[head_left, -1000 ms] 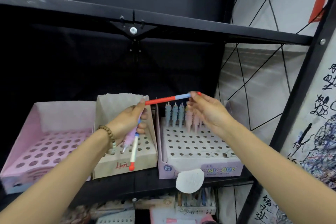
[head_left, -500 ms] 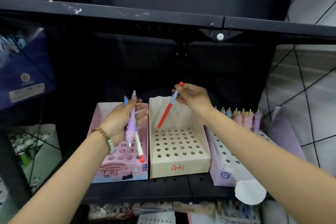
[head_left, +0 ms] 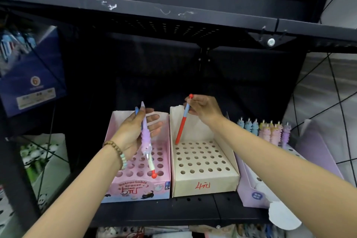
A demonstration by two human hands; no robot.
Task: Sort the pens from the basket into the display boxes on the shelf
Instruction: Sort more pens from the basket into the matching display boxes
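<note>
My right hand pinches the top of a red and blue pen. The pen's tip touches the back left corner hole of the beige display box. My left hand holds a bunch of pens over the pink display box: a purple unicorn pen, a blue one, and a white one with a red end pointing down. A lilac display box at the right carries a back row of unicorn pens. The basket is out of view.
The boxes stand on a black metal shelf, with another shelf board close overhead. A dark blue box hangs at the upper left. Panda-print goods sit at the lower left, behind a black upright.
My right hand swung the red and blue pen from level to upright and lowered its tip onto the beige box. The view shifted left. My left hand kept its pens.
</note>
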